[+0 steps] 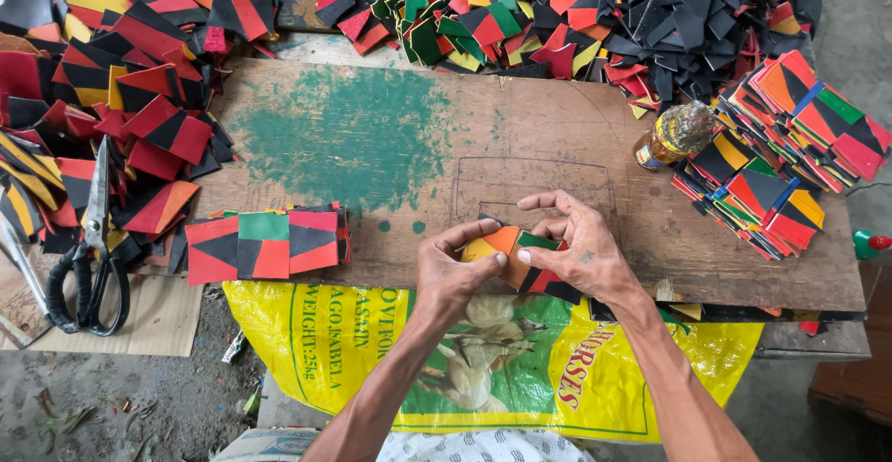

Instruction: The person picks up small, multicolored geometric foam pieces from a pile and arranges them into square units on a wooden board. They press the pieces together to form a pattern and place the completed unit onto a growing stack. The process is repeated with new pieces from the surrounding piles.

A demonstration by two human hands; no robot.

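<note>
Both my hands meet near the front edge of a worn wooden board (520, 137). My left hand (452, 269) and my right hand (576, 248) pinch a small patchwork piece (506, 242) of orange, yellow, green and black triangles between thumbs and fingertips. More red and black pieces (550, 283) lie under my right palm. A flat stack of red, green and black squares (265, 244) rests on the board to the left of my hands.
Heaps of coloured cut pieces ring the board: red and black at left (102, 99), green and black at the back (446, 6), sorted stacks at right (790, 146). Large scissors (88, 257) lie at left. A glue bottle (674, 135) lies right. A yellow sack (483, 350) hangs in front.
</note>
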